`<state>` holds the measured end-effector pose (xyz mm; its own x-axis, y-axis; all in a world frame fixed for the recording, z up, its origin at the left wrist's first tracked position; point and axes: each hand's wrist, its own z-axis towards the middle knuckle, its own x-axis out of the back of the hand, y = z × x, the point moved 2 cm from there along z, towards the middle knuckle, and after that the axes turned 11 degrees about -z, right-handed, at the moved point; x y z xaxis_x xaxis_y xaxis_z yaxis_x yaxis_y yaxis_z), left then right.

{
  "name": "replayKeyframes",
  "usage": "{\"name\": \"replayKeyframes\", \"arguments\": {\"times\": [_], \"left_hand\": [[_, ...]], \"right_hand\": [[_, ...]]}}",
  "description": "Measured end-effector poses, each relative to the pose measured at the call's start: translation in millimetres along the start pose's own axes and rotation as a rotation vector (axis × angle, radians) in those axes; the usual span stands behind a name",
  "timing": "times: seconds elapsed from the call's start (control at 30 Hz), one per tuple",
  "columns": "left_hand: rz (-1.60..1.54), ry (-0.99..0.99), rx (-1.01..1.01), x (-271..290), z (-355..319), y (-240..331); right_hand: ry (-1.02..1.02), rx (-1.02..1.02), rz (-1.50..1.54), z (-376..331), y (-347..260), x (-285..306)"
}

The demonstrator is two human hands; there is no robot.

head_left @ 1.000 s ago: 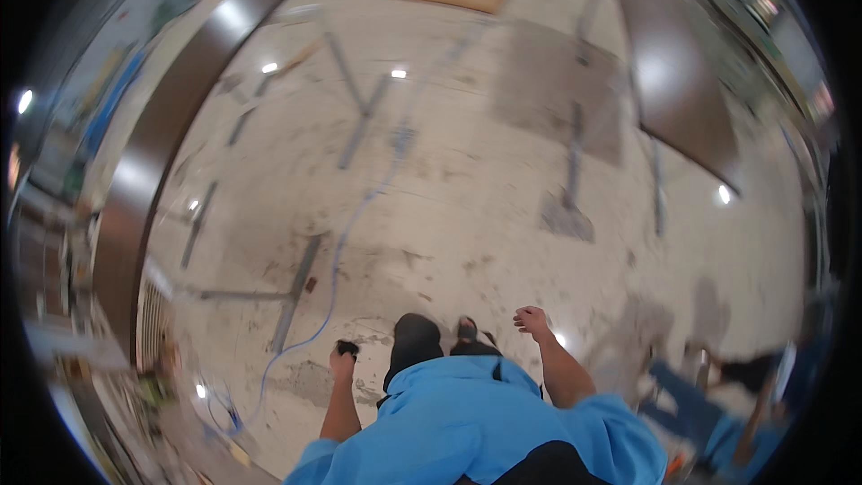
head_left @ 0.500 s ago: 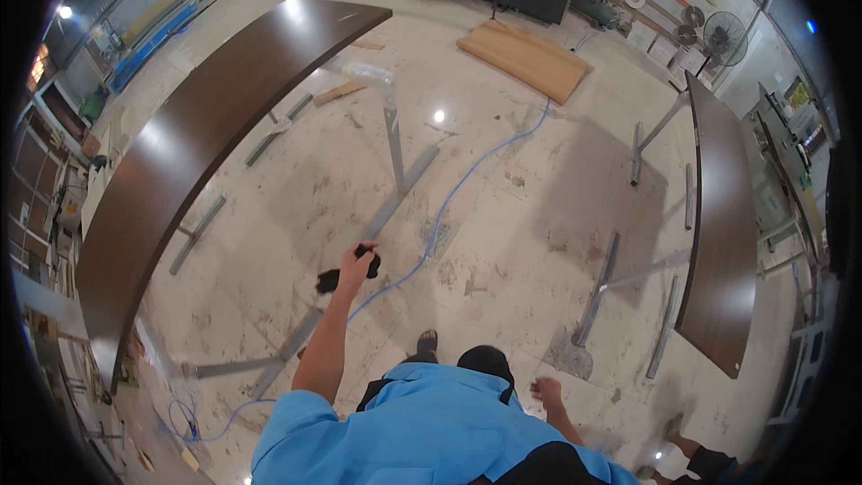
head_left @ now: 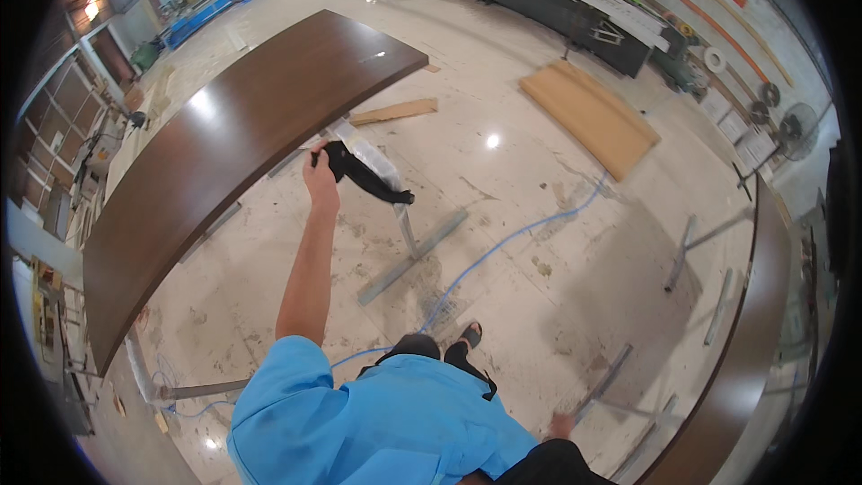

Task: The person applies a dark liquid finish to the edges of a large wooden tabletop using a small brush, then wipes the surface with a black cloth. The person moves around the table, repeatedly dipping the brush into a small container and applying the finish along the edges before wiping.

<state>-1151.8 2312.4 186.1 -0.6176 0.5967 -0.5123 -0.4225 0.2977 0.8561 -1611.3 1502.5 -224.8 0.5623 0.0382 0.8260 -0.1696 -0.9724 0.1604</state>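
My left hand (head_left: 321,176) reaches forward, closed on a black cloth (head_left: 359,176) that trails out to the right of it. That hand is just beside the near edge of a long, dark brown glossy panel (head_left: 224,121), raised off the floor on metal stands. My right hand (head_left: 561,425) hangs low at my right side, close to a metal floor bar. It is small and smeared, so its fingers cannot be made out. No object shows in it.
A second brown panel (head_left: 732,386) stands raised on my right. Metal stand feet (head_left: 413,256) sit on the floor between the panels. A blue hose (head_left: 503,247) crosses the floor, leading toward a flat brown sheet (head_left: 588,117). A long dark machine (head_left: 521,9) stands at the back.
My left hand has moved forward with the black cloth, up to the left panel's edge. The cloth now hangs stretched out. My view has turned and my right hand is lower.
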Motion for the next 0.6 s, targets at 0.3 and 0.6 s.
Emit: {"name": "replayKeyframes", "arguments": {"times": [0.3,0.6], "left_hand": [[0.742,0.0,-0.595,-24,210,-54],[0.949,-0.023,-0.657,-29,243,-97]], "right_hand": [[0.829,0.806,0.487,351,-341,650],[0.855,1.449,0.173,333,-771,892]]}}
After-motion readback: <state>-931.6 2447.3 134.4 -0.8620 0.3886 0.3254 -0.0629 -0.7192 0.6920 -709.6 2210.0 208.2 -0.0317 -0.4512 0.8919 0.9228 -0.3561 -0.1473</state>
